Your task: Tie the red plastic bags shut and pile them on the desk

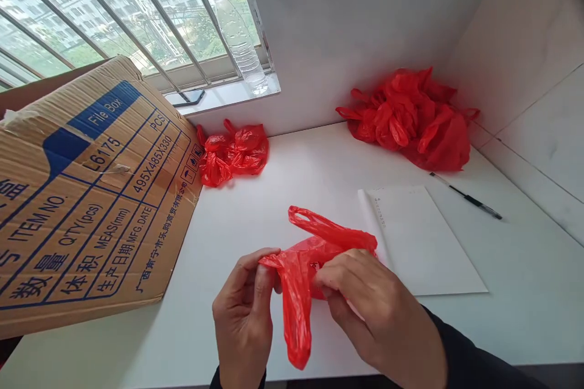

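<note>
A thin red plastic bag [297, 298] with two loop handles is between my hands above the front of the white table. My left hand [249, 310] pinches the bag's left edge between thumb and fingers. On the other side, my right hand [369, 304] has its fingers closed against the bag's opening, partly hiding it. One handle loop points away toward the wall, and the other hangs down toward me. Something with dark marks shows slightly beside my right fingertips, too small to make out.
A large cardboard box [104, 194] stands at the left. Filled red bags [235, 152] lie by the wall, and a red bag pile [410, 118] fills the back right corner. A paper pad [424, 237] and a pen [469, 197] lie right. A plastic bottle [244, 48] and a phone [190, 98] are on the windowsill.
</note>
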Tool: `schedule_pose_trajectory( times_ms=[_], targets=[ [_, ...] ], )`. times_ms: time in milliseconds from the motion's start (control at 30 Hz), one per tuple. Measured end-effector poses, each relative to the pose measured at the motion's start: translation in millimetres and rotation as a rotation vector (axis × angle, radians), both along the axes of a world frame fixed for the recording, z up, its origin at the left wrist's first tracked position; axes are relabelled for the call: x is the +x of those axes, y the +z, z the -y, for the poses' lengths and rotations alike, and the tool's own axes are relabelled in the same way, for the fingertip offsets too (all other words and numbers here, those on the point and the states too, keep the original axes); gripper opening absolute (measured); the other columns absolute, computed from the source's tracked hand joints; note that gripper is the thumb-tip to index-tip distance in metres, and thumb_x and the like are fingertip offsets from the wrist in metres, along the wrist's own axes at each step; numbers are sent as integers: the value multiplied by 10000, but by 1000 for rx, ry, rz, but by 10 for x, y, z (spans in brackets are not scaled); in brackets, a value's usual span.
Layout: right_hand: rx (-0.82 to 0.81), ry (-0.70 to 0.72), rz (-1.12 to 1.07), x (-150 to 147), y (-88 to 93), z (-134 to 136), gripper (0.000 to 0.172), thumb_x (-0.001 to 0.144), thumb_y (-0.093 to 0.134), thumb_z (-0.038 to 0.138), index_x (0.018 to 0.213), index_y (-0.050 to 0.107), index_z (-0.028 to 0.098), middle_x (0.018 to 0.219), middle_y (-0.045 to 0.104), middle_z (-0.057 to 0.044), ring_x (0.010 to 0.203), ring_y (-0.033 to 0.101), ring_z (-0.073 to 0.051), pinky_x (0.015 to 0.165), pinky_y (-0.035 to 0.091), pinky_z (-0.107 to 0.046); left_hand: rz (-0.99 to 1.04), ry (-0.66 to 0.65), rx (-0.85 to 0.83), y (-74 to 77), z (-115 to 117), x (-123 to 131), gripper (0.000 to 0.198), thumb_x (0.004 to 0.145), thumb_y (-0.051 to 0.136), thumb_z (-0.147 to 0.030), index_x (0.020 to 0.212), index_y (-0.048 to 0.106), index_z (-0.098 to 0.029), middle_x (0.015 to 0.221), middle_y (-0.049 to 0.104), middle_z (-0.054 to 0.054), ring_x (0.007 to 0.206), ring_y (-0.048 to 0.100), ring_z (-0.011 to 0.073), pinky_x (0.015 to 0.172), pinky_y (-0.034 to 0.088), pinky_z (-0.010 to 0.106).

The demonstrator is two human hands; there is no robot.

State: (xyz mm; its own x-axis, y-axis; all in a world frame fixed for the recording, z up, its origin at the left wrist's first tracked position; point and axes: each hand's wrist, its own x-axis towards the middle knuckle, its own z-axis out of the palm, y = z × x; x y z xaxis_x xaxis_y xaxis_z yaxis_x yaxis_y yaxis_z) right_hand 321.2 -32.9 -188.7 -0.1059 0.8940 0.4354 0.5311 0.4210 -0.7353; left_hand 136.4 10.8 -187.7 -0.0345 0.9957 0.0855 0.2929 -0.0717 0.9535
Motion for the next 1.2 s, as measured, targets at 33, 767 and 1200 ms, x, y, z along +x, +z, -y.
schedule_pose_trajectory(
  times_ms=[33,767,1200],
  targets=[
    [-31,-3,76,-33,-37,-23,235,936,453,44,1036,605,193,906,662,-40,818,587,-212,727,485,-375,-6,-33,16,-5,18,12,188,949,611,-378,1074,699,-269,1042,716,31,883,680,152,741,559,203],
    [-457,159,650,-63,-169,-391,337,913,504,76,1232,524,185,926,667,-40,703,651,-184,518,417,-269,274,10,42,128,175,73,159,841,693,-330,720,717,-229,904,599,36,888,588,194,690,531,238],
    [-504,164,785,-173,-80,-382,268,820,539,-24,1017,621,137,967,682,-102,834,688,-260,594,481,-317,458,10,-98,117,207,72,329,823,754,-285,1121,760,-425,768,733,-25,637,587,102,674,581,191]
  ],
)
